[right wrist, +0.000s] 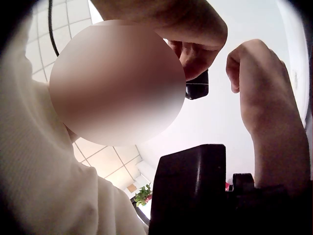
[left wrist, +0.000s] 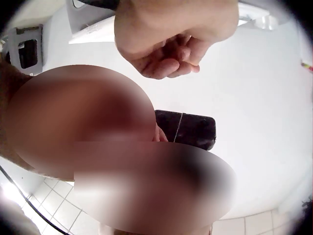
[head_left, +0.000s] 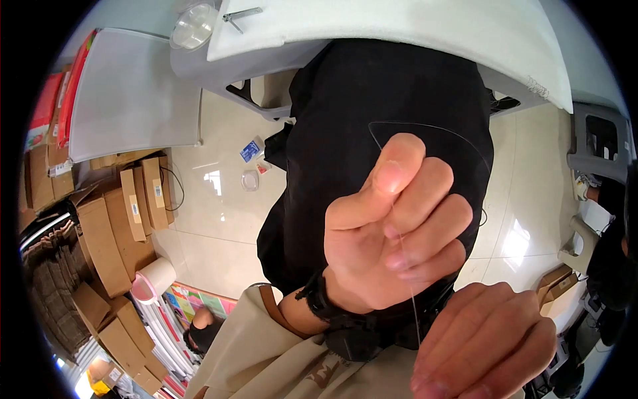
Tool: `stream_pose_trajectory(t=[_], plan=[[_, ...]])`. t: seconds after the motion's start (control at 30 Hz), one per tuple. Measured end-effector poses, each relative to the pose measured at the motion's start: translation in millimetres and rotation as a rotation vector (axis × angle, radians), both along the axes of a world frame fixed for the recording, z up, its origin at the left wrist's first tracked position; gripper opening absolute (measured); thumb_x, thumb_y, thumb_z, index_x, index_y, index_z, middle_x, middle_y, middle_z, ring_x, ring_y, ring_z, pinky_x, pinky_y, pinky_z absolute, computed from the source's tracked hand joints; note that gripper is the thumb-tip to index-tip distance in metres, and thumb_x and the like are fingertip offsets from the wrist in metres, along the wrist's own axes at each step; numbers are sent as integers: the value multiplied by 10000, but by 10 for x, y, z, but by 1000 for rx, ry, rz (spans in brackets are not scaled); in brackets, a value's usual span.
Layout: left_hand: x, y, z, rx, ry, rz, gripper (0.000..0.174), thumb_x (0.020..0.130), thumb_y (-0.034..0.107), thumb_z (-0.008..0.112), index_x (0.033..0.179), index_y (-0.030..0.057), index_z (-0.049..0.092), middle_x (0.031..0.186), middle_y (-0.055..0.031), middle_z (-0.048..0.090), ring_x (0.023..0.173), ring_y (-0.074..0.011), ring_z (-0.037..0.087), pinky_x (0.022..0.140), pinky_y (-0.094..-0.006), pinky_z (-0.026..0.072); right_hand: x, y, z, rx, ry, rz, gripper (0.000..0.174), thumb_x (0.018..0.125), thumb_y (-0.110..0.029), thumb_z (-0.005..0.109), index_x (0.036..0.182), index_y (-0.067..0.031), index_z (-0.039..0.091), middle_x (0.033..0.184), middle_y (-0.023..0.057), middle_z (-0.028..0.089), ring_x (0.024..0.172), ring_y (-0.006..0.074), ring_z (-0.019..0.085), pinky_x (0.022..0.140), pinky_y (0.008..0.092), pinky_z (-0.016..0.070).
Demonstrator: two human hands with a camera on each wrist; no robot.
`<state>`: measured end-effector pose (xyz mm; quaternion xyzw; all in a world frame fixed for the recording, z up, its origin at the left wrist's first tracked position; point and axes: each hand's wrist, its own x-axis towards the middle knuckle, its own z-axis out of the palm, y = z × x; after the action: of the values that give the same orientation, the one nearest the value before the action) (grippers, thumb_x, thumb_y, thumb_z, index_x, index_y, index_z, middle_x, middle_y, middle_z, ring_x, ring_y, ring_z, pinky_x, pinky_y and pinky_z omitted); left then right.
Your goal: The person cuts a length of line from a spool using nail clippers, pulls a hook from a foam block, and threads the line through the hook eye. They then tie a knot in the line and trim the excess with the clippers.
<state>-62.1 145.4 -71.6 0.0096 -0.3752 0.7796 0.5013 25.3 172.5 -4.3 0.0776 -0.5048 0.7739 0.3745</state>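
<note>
My left hand (head_left: 399, 226) is raised at the middle of the head view, its thumb and forefinger pinching a thin clear thread (head_left: 415, 309). Its other fingers curl toward the palm. One length of thread runs down to my right hand (head_left: 488, 342), low at the right, whose fingers are curled with their tips at the thread. Another length loops out past the left fingertips over the black cloth (head_left: 392, 80). The left hand (left wrist: 176, 44) shows at the top of the left wrist view. In the right wrist view, the right hand (right wrist: 198, 54) is partly hidden by blur.
Ahead, a white-topped table (head_left: 399, 20) carries a small metal tool (head_left: 239, 16) and a coil of fine thread (head_left: 537, 86). A clear bowl (head_left: 194, 26) stands at its left. Cardboard boxes (head_left: 109, 246) are stacked at left; a grey stool (head_left: 600, 139) stands at right.
</note>
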Motion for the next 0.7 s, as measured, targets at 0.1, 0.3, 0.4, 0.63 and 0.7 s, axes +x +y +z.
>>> stream_pose_trajectory(t=[0.1,0.3,0.4,0.63,0.7], plan=[[43,-1,-26,10,-27,3,63,981,168,424,953,115,442,724,-13,379,626,-136,419,546,-255,413,-175,-93,-162,41,212,-132,256,748,19,728,946,19,565,820,171,627,642,203,584,532,253,490],[7,0,-50,-4,5,-32,76,985,170,418,946,110,444,711,-10,372,613,-131,408,538,-254,404,-119,7,116,-71,-98,-35,130,824,-65,665,797,-17,547,702,79,546,508,163,501,441,273,411],[-21,-2,3,-45,15,-44,95,989,176,408,941,105,449,693,-8,364,596,-129,396,529,-253,393,-49,19,123,-162,-215,-35,169,853,-133,650,774,-47,528,739,30,533,471,163,501,453,262,473],[-41,-3,-112,-128,174,-62,121,993,177,395,955,102,482,669,-4,357,582,-125,387,518,-253,371,-84,202,57,32,-243,89,202,789,-79,703,694,-52,527,676,15,502,420,155,434,396,269,383],[-19,-1,-97,-134,120,-66,121,991,176,400,959,100,489,665,-4,357,583,-128,390,517,-255,368,-101,260,38,101,-212,136,215,785,-73,702,680,-50,517,660,15,482,421,152,417,396,273,360]])
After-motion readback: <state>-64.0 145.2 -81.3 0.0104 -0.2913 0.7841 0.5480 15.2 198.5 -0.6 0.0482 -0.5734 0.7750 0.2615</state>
